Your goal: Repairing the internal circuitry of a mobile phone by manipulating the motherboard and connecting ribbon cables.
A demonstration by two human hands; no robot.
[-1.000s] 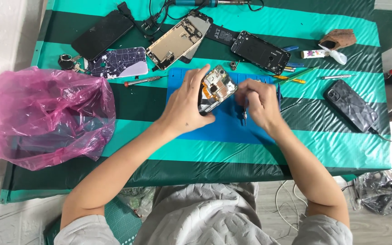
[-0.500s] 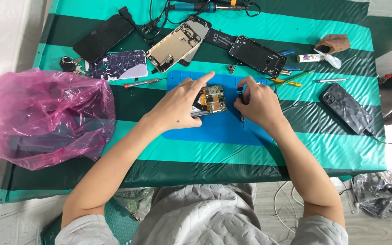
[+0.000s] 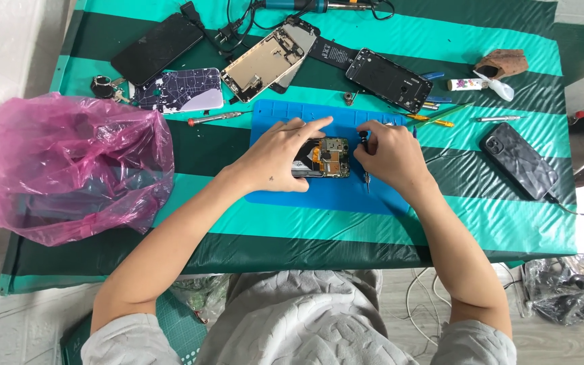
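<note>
One opened phone lies under the flat left hand; right hand pinches one screwdriver.

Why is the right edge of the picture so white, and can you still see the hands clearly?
In the head view, strong daylight washes out a patch at the right edge, beside the striped table. The left hand and right hand are sharp and evenly lit over the opened phone on the blue mat. The pink plastic bag shows soft shine.
</note>
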